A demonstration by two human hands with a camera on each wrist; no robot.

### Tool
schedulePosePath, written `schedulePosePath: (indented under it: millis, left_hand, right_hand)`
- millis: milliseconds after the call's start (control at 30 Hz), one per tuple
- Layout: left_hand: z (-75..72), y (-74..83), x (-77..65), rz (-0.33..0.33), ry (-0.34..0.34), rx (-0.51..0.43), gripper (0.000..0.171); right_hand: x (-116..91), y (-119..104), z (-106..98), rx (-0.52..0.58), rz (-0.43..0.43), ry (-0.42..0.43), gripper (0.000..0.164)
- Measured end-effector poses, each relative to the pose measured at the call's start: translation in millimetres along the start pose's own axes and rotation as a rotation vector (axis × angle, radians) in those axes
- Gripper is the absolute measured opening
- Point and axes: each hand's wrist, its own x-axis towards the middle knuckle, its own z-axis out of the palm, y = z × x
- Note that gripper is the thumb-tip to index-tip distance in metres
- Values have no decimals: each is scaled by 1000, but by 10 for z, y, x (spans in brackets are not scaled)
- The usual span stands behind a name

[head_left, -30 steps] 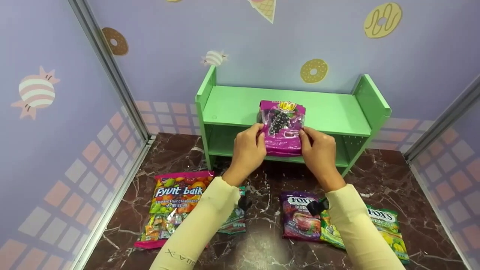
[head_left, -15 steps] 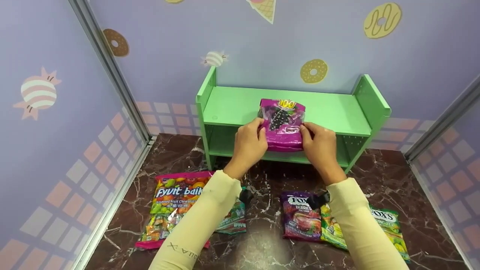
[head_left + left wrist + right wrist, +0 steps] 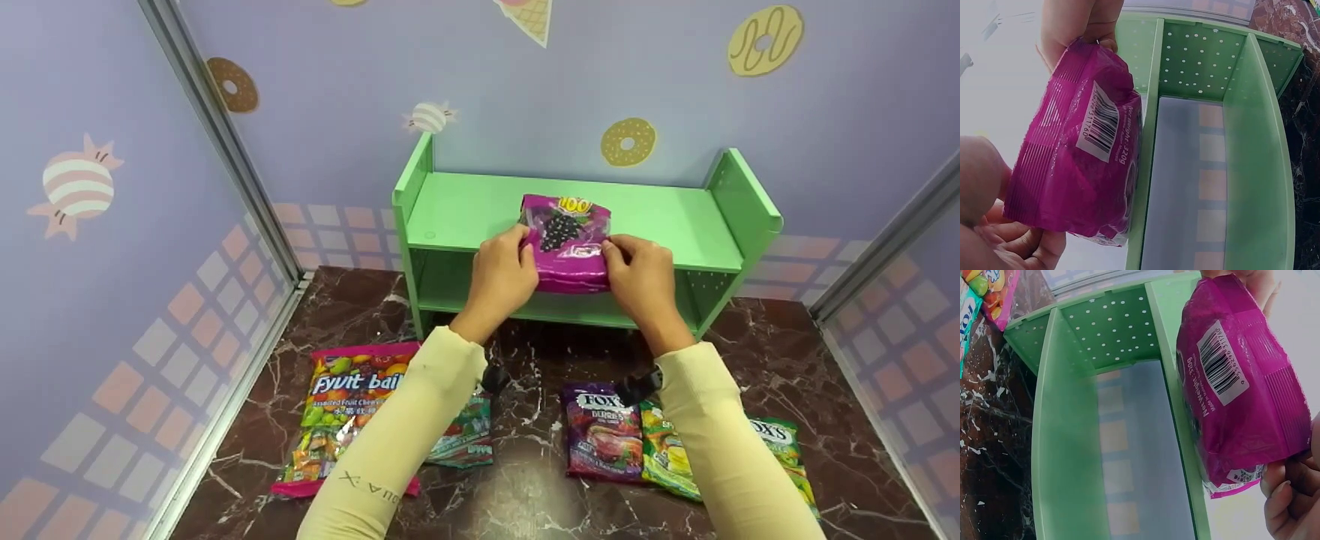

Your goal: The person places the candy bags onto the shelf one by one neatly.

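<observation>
Both hands hold a purple candy bag [image 3: 571, 266] with dark fruit and "100" printed on its front. In the head view it lies over the front edge of the green rack's top shelf [image 3: 480, 206]. The left hand [image 3: 504, 274] pinches its left side near the lower corner. On the opposite side, the right hand [image 3: 643, 281] pinches it between thumb and fingers. Each wrist view shows the bag's barcode and its ribbed end seal, with the bag close against the top shelf board [image 3: 1148, 140]. Whether its underside rests on the board cannot be told.
On the dark marbled floor [image 3: 529, 442] lie a Fyvit baik bag [image 3: 352, 420] and a teal bag [image 3: 465, 439] at left. A Fox's Berries bag [image 3: 604, 435], a yellow-green bag [image 3: 667, 454] and a green Fox's bag [image 3: 784, 446] lie at right. Rack side panels [image 3: 742, 199] flank the shelf.
Both hands have moved slightly forward with the purple candy bag, further over the top shelf. The bag's near edge appears higher in the head view. The floor bags have stayed put.
</observation>
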Motion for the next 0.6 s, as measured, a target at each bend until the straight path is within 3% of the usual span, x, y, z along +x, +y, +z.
schedulePosePath:
  millis: [600]
  left_hand:
    - [23, 17, 150, -31, -68, 25, 24]
  right_hand:
    - [162, 37, 21, -20, 72, -44, 29]
